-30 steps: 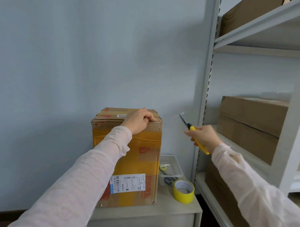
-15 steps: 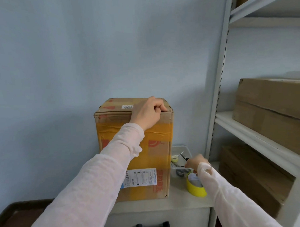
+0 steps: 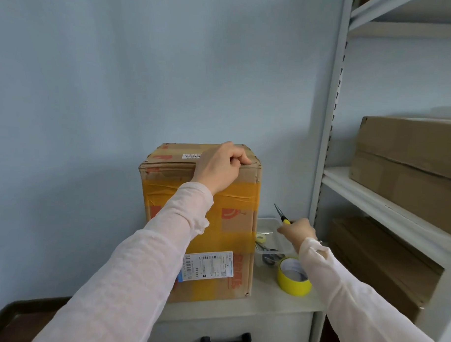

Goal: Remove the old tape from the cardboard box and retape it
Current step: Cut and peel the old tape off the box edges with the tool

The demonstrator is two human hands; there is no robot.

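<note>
Left grip (image 3: 219, 168): we see its fingers curled over the top front edge of the cardboard box (image 3: 238, 222), near the box's right corner, holding it steady.
Right grip (image 3: 297, 231): it is closed round the yellow handle of a cutter (image 3: 281, 216), whose bare blade points up and toward the box, above the clear tray (image 3: 268, 223).
Box: it stands upright on the left part of the worktop (image 3: 266, 300), close to the wall, with the old tape (image 3: 162, 191) in yellow bands across its front.
New tape: a yellow roll (image 3: 292, 287) sits near the worktop's front right edge, under the right sleeve.
Risk, fingers: we judge the holding fingers lie on the very edge where a cut would run, so a slip could reach them.
Risk, box: a deep cut could slit the cardboard or whatever is inside, which we cannot see.
Risk, tipping: the box is tall, so a hard pull on the tape could rock it if the hold loosens.
Risk, roll: the sleeve could nudge the roll off the front edge.
Risk, tray: a careless return could knock the scissors (image 3: 267, 256) lying in it.
</note>
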